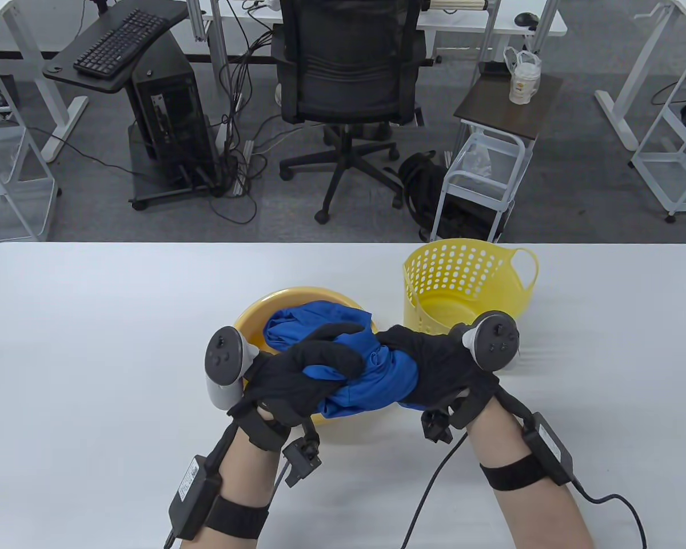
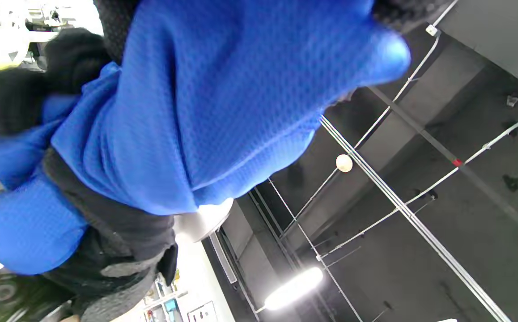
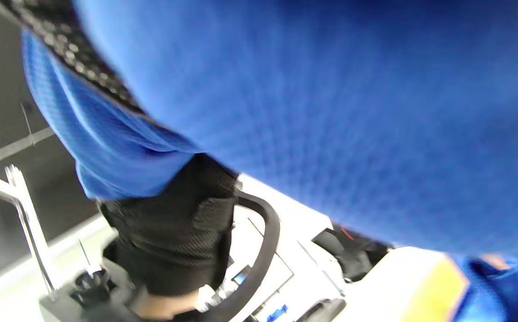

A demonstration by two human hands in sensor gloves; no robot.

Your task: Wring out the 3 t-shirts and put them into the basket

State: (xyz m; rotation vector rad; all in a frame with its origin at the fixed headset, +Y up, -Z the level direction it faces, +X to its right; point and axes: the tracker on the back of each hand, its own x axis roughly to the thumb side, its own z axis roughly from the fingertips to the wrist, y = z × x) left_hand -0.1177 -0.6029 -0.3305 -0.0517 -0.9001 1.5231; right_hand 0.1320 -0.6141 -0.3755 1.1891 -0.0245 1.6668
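One blue t-shirt (image 1: 371, 372) was visible, bunched into a twisted roll and held over the near edge of one yellow basin (image 1: 251, 320), at bench centre. More blue cloth lay in the basin behind the roll; couldn't tell whether that was the same shirt or another, so the count of three was not confirmed. Left hand (image 1: 297, 377) gripped the left end of the roll, fingers (image 1: 343, 334) curled over the top of the cloth. Right hand (image 1: 434, 366) gripped the right end, fingers wrapped round the fabric and mostly hidden by it. Both hands were close together, nearly touching across the roll. One yellow perforated basket (image 1: 463, 286) stood upright on the white bench (image 1: 91, 343), just right of and slightly beyond the basin, with no cloth showing inside it. Two trackers, one per hand. Left wrist view showed blue mesh fabric (image 2: 205, 103) filling most of the frame; right wrist view was the same, blurred fabric (image 3: 330, 112) up close.
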